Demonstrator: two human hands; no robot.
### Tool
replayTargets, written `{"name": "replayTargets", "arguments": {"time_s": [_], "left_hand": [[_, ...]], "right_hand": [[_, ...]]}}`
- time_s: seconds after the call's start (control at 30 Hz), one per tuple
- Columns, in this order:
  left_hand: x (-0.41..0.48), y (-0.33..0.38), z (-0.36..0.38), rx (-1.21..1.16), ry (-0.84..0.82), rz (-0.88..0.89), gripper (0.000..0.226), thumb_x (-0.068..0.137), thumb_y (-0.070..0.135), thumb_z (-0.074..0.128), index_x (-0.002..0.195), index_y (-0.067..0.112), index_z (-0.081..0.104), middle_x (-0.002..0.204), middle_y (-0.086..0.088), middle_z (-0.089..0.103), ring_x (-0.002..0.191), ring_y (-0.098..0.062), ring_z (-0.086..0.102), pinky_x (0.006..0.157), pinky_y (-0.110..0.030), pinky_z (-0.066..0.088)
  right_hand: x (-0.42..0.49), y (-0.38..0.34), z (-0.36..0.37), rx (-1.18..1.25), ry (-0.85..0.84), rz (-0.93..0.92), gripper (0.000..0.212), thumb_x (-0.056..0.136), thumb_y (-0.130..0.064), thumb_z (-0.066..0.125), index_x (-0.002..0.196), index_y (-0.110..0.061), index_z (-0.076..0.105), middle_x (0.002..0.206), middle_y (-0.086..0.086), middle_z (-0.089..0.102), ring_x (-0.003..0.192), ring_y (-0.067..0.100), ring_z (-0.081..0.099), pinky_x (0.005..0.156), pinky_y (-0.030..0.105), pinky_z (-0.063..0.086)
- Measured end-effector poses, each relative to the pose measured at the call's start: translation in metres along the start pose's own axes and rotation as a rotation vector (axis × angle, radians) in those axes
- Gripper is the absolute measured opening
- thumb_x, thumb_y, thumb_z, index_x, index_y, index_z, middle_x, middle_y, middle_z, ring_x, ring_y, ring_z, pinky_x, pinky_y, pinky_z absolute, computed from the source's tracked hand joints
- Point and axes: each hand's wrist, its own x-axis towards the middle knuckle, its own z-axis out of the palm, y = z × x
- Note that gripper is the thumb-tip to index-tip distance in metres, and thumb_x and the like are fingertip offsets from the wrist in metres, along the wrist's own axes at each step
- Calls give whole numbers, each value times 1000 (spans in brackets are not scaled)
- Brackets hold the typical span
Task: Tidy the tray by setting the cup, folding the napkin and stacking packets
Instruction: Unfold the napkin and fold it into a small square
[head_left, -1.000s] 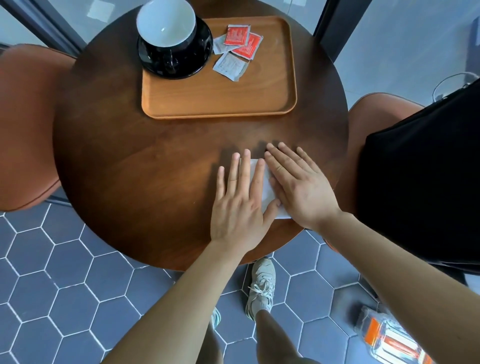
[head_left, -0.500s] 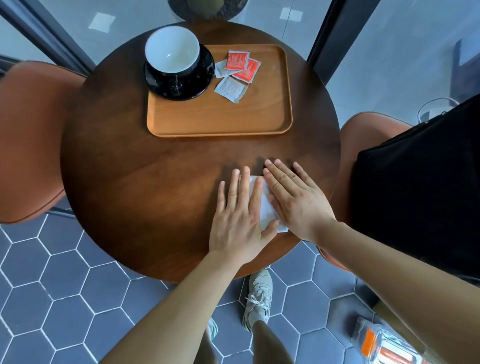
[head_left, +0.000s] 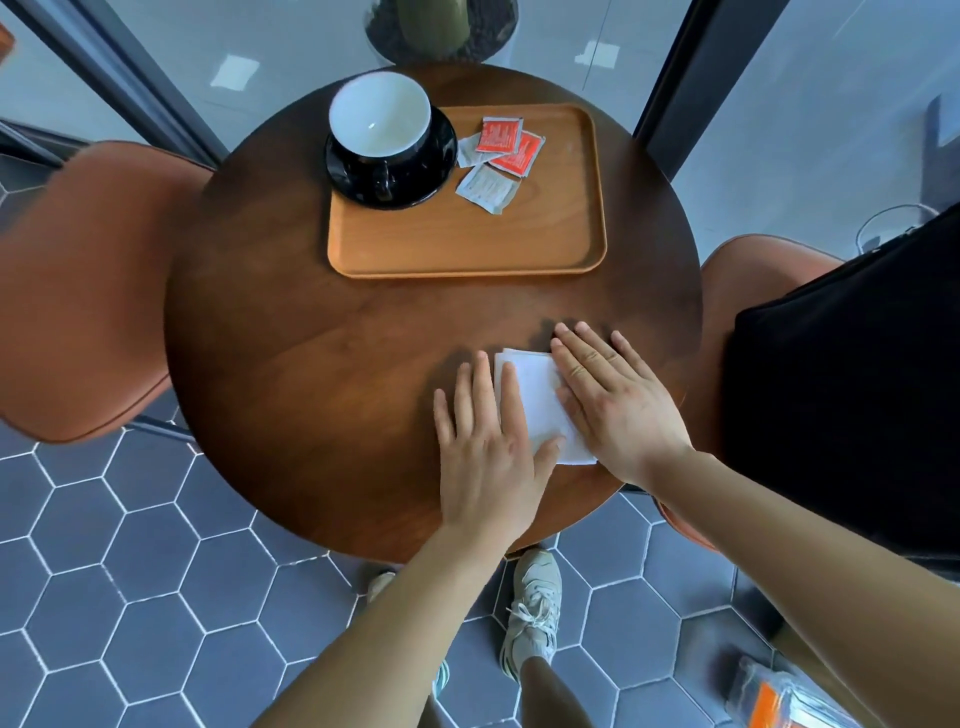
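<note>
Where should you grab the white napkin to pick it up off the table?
Probably at its near corner, coming from the table's near edge. The folded napkin lies flat on the round table, with the left hand and right hand pressing its long sides. That corner pokes out between them, so a thumb and fingers could pinch it there.

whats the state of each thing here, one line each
cup: upright, empty, on its saucer
saucer: on the tray's far left corner
tray: flat on the table
packets: loose, overlapping, unstacked
napkin: folded, flat on the table
left hand: open, pressing the napkin
right hand: open, pressing the napkin
</note>
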Motion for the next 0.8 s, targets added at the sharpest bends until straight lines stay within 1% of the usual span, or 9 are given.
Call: {"name": "replayTargets", "arguments": {"time_s": [0.07,0.1,0.13,0.2,0.3,0.43,0.53,0.67,0.8], "left_hand": [[-10,1,-4,-88,89,-92,71,86,36,71,146,8,44,137,-13,55,124,-35,50,94,-50,42],[-15,1,-6,-131,123,-133,67,83,28,76,142,9,49,124,-10,61,112,-34,55,85,-48,44],[-18,1,-7,-179,138,-173,64,83,24,77,139,9,53,115,-8,64,105,-35,56,81,-47,45],[-20,0,-12,-254,132,-235,57,86,25,75,137,9,56,108,-8,66,99,-34,56,81,-47,45],[-16,-1,-17,-279,89,-290,48,90,29,71,133,11,60,105,-8,68,97,-33,55,85,-44,44],[-7,-3,-21,-341,99,-295,26,88,18,69,114,12,71,95,-10,68,90,-33,55,81,-44,45],[-5,-2,-22,-374,105,-288,18,87,13,66,105,14,69,94,-8,64,90,-31,52,80,-43,46],[-7,1,-21,-377,152,-239,18,87,6,66,102,14,63,100,-7,62,95,-29,51,79,-40,44],[-7,-1,-23,-469,192,-206,20,82,-1,63,97,12,61,92,-4,65,86,-27,51,75,-41,44]], "right_hand": [[-1,-4,2,12,32,38,47,106,-29,39,146,-6,48,154,9,45,146,26,37,119,49,31],[-1,-6,3,20,49,58,46,105,-28,40,144,-5,49,153,10,47,145,27,38,119,49,31],[-2,-9,4,29,63,78,45,105,-28,42,143,-5,51,151,10,48,144,27,40,119,49,31],[-4,-15,5,42,78,120,44,105,-26,44,142,-5,52,150,10,50,144,27,41,118,49,31],[-4,-20,5,48,78,165,43,105,-26,45,141,-4,54,149,11,51,143,28,42,118,49,31],[-4,-23,3,49,81,181,41,104,-24,47,139,-4,56,148,12,53,141,28,45,117,50,34],[-4,-24,1,77,83,191,41,103,-22,48,138,-3,57,146,13,54,140,29,46,116,50,34],[-4,-25,-4,149,60,221,39,102,-19,52,137,-2,57,146,14,54,140,29,46,118,50,32],[-4,-25,-12,277,33,286,38,98,-14,61,133,-1,59,139,14,60,138,32,47,118,46,31]]}}
